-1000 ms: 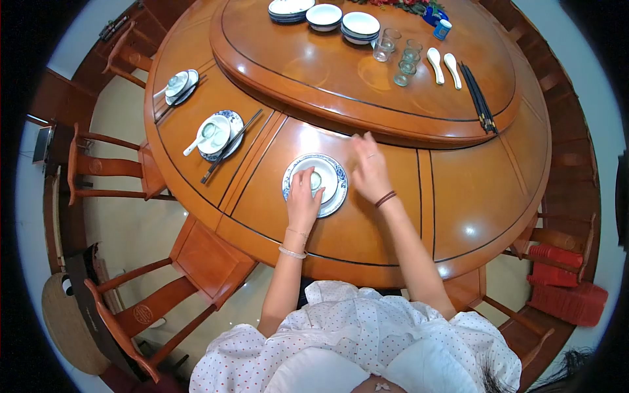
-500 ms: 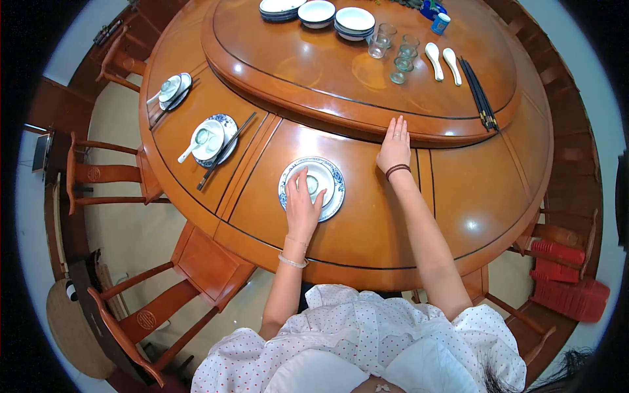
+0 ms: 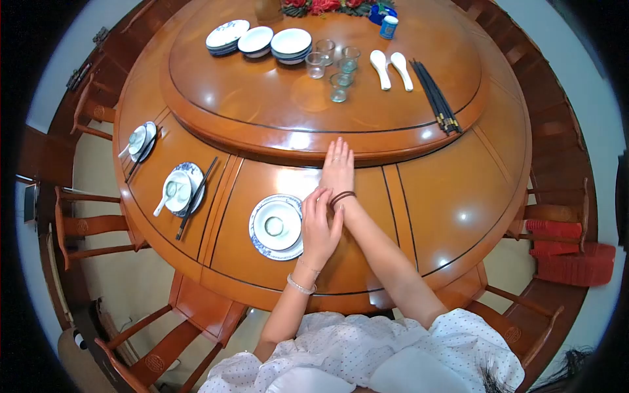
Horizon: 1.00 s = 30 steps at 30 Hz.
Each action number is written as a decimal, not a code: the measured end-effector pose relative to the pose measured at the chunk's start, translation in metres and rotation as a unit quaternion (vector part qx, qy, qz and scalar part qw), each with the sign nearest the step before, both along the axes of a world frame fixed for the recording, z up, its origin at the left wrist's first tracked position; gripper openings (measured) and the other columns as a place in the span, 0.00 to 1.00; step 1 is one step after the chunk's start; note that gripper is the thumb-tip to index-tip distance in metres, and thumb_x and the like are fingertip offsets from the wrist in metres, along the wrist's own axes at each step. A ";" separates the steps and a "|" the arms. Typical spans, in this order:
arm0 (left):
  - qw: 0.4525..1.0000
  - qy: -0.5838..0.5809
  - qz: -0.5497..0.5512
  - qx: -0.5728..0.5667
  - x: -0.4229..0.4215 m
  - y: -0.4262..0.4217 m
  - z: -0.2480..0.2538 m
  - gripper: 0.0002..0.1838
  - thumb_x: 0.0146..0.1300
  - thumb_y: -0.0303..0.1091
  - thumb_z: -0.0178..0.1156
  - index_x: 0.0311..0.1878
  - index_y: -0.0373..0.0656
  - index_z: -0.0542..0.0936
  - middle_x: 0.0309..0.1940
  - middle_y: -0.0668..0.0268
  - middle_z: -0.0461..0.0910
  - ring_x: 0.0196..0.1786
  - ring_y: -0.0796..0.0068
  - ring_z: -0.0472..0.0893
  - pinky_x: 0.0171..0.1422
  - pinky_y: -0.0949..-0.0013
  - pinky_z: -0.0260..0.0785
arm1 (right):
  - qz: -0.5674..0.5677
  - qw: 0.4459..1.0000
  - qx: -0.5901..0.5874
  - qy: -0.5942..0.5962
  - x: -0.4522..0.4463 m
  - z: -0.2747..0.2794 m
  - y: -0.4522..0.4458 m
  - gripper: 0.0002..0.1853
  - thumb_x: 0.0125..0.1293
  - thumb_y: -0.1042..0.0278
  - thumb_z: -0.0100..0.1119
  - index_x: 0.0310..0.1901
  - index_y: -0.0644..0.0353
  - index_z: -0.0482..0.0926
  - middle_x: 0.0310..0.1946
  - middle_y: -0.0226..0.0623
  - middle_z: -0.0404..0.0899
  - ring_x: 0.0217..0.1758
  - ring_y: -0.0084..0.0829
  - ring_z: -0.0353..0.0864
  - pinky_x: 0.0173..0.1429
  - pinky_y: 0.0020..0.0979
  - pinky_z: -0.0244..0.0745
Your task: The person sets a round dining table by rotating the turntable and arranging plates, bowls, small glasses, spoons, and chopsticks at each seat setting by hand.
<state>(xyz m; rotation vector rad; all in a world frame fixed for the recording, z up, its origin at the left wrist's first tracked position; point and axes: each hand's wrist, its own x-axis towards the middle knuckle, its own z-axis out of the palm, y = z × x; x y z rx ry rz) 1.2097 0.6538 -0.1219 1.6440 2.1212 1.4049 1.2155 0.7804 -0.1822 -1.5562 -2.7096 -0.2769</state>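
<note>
My right hand (image 3: 338,169) lies flat with its fingers stretched out on the near rim of the wooden turntable (image 3: 262,145). My left hand (image 3: 319,226) hovers to the right of a place setting, its fingers loosely bent and apart, with nothing in it. Its fingertips are close to the dark bracelet (image 3: 343,196) on my right wrist; whether they touch cannot be told. In the setting, a white bowl (image 3: 263,215) stands on a blue-patterned plate (image 3: 262,250), with a small clear glass (image 3: 274,226) inside the bowl.
On the turntable stand stacked dishes (image 3: 291,42), several glasses (image 3: 316,65), two white spoons (image 3: 380,69), black chopsticks (image 3: 434,98) and a blue can (image 3: 388,27). Two settings with spoons and chopsticks (image 3: 196,198) lie to the left. Wooden chairs (image 3: 206,313) surround the table.
My left hand has left the bowl and glass and moved right, toward my right wrist. My right hand has slid left with the turntable rim, and the turntable's dishes have shifted left. The view has shifted too.
</note>
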 end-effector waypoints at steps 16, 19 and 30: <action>0.997 -0.042 -0.045 0.048 -0.013 0.225 0.013 0.13 0.57 0.32 0.56 0.45 0.37 0.75 0.38 0.56 0.75 0.41 0.57 0.75 0.47 0.63 0.67 | 0.022 0.821 -0.147 0.551 0.073 0.028 0.090 0.09 0.53 0.66 0.58 0.25 0.63 0.73 0.23 0.49 0.76 0.28 0.49 0.77 0.32 0.43 0.71; 0.998 -0.045 -0.025 0.031 -0.031 0.283 -0.011 0.17 0.57 0.37 0.56 0.46 0.37 0.74 0.33 0.55 0.77 0.30 0.55 0.77 0.37 0.62 0.70 | -0.048 0.801 -0.165 0.573 0.077 0.033 0.134 0.14 0.53 0.64 0.60 0.20 0.64 0.71 0.16 0.45 0.73 0.20 0.43 0.75 0.26 0.37 0.68; 0.978 0.099 0.071 -0.167 -0.045 0.360 -0.015 0.17 0.53 0.46 0.56 0.37 0.40 0.79 0.34 0.52 0.78 0.39 0.51 0.78 0.42 0.54 0.71 | -0.056 0.779 -0.197 0.592 0.048 0.035 0.206 0.16 0.56 0.72 0.51 0.46 0.66 0.64 0.21 0.45 0.76 0.28 0.46 0.77 0.35 0.43 0.70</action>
